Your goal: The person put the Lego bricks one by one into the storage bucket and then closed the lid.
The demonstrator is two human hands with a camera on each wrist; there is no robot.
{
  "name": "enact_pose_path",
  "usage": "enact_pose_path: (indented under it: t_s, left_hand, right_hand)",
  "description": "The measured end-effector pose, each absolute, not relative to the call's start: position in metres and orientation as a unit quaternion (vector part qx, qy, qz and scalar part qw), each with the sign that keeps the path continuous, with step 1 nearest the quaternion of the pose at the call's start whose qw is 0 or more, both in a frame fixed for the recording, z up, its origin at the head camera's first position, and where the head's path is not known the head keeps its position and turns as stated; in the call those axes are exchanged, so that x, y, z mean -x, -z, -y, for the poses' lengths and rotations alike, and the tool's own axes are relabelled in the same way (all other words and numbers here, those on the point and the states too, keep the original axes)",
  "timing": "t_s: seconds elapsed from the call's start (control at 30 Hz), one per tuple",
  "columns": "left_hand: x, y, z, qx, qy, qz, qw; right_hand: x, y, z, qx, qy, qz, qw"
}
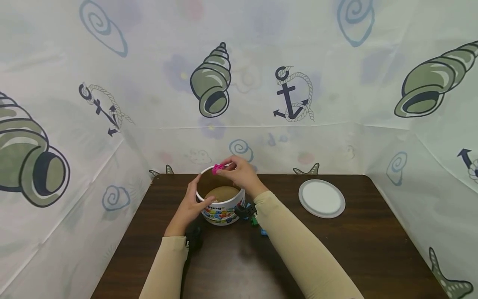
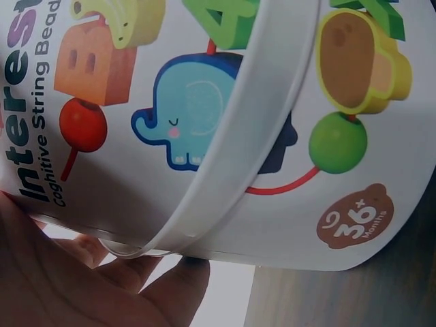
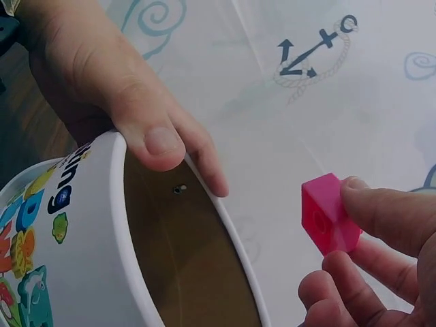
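Observation:
A round white bucket with printed beads on its side and a brown inside stands on the table. My left hand grips its rim at the left, thumb lying over the edge in the right wrist view. The bucket's white handle hangs across the printed side in the left wrist view. Between thumb and fingers my right hand pinches a pink toy brick with a hollow underside. That brick is above the bucket's far rim in the head view and outside the opening in the right wrist view.
A white round lid lies flat on the dark wooden table at the right. Partly hidden by my right forearm are a green brick and a blue brick. Patterned cloth walls enclose the table's back and sides.

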State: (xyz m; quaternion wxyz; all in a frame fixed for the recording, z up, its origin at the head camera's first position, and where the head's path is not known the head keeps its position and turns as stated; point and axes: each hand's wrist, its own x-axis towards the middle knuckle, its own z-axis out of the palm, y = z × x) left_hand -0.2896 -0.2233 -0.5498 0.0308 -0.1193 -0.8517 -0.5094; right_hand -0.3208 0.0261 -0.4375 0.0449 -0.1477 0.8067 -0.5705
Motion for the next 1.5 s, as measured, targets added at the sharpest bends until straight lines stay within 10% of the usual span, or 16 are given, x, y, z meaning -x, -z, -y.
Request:
enact_pose_path:
  t_s: [1.5]
  left_hand:
    - [0.290, 0.551, 0.223, 0.119, 0.504, 0.855, 0.038]
  right_hand:
    - [0.292, 0.486, -0.120, 0.119, 0.571, -0.811, 0.042]
